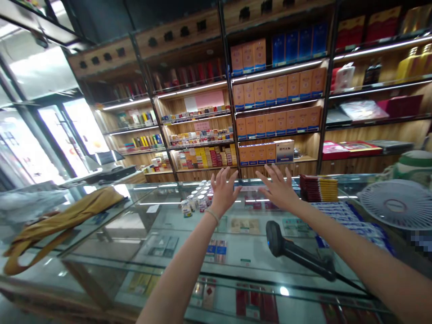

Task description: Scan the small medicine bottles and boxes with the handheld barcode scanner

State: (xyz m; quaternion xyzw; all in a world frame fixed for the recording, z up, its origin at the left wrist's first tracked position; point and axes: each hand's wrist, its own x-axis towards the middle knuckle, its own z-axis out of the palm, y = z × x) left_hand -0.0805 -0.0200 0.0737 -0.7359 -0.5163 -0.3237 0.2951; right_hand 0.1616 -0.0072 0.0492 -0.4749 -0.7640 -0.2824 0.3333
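Observation:
My left hand is stretched out above the glass counter, fingers spread and holding nothing. Just to its left stand several small jars with white lids. My right hand reaches out beside it, also with spread fingers and nothing in them. To the right of that hand is a stack of dark red and yellow packs. A black barcode scanner lies on the glass below my right hand, its cable running under my forearm.
A mustard-coloured bag lies at the left. Blue and white packets and a white fan are on the right. Behind the counter, wall shelves hold orange boxes and blue boxes. Flat packs lie inside the counter.

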